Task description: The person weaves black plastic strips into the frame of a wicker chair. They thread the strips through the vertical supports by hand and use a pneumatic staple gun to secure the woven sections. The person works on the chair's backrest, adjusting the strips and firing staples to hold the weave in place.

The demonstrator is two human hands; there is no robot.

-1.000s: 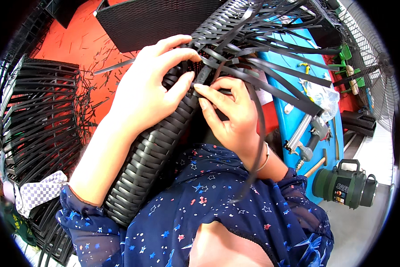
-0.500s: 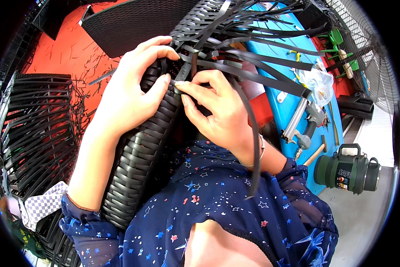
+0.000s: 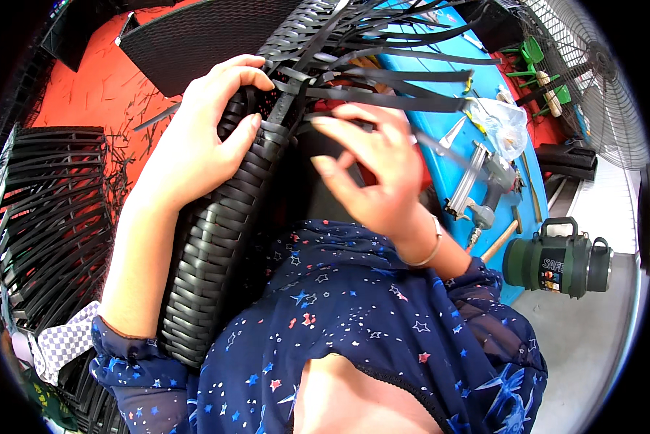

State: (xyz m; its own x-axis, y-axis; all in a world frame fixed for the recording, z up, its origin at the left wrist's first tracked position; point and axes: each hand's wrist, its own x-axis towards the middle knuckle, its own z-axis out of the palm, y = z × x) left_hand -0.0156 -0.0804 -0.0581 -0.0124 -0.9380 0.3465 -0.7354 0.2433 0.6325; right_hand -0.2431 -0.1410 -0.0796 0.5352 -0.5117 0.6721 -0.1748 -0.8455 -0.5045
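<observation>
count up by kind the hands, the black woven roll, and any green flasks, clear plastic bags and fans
Hands: 2 (left hand, right hand)
Black woven roll: 1
Green flask: 1
Clear plastic bag: 1
Fan: 1
Total: 6

On your right, the green flask (image 3: 572,259) bears a dark label (image 3: 554,269) with pale capital letters above a small colourful patch.
</observation>
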